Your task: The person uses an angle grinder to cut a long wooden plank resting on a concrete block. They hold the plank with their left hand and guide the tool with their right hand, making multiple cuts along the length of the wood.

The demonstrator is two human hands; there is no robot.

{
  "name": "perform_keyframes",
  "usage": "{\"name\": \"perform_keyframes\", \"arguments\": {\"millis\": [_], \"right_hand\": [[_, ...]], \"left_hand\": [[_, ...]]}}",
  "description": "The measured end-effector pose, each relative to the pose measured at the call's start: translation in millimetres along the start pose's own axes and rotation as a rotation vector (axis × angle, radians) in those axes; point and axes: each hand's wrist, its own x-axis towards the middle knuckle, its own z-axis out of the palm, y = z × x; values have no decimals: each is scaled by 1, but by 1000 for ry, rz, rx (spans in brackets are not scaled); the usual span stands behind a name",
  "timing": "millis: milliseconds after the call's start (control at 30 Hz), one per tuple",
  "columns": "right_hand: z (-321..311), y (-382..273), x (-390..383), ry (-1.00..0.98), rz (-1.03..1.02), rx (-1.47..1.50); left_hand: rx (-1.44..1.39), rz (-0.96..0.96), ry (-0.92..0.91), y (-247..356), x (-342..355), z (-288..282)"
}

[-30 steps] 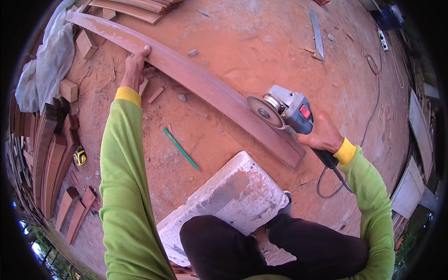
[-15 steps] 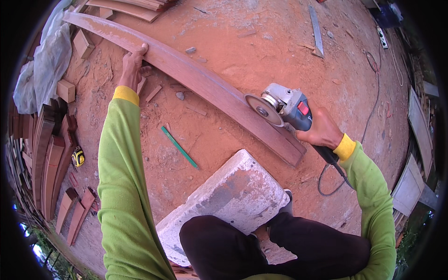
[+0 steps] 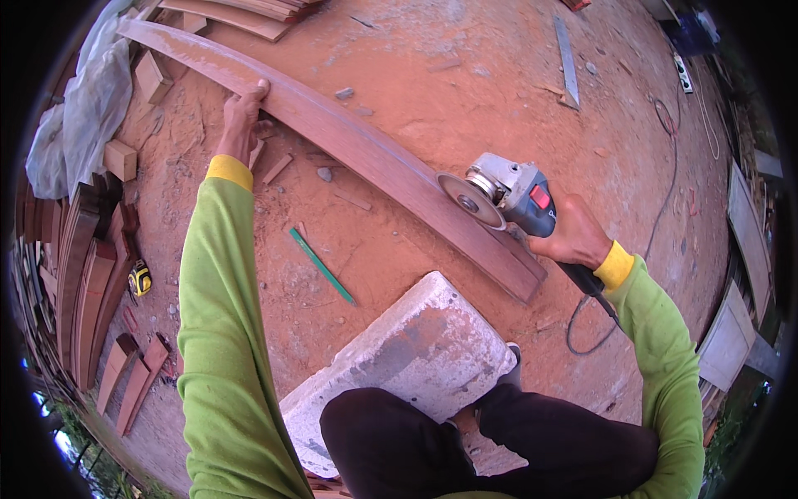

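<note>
A long reddish-brown wooden board (image 3: 357, 145) slants from the far left down to the middle right, ahead of a pale stone block. My left hand (image 3: 243, 121) is closed on its near edge, thumb on top. In my right hand (image 3: 573, 233) is an angle grinder (image 3: 519, 195), gripped round its dark body with the red switch facing up. The grinder's round disc (image 3: 470, 201) stands at the board's right part; whether it touches the wood I cannot tell. Between the board and the block lies a green pencil-like stick (image 3: 322, 266) on the soil.
Curved wooden pieces (image 3: 87, 299) are stacked at the left beside a yellow tape measure (image 3: 140, 279) and plastic sheeting (image 3: 71, 145). The pale block (image 3: 399, 349) is just before my knees. A metal strip (image 3: 567, 62) lies far right; the cord (image 3: 661, 200) trails along the right.
The whole view has shifted very slightly. Both hands keep their grips, and the grinder stays at the same part of the board.
</note>
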Motion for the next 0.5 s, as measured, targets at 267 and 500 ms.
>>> {"name": "perform_keyframes", "arguments": {"millis": [267,500], "right_hand": [[-5,-11,6,-34,36,12],[-6,-14,11,-66,49,24]], "left_hand": [[-20,26,12,3,-5,1],[-10,30,14,-2,-1,0]]}}
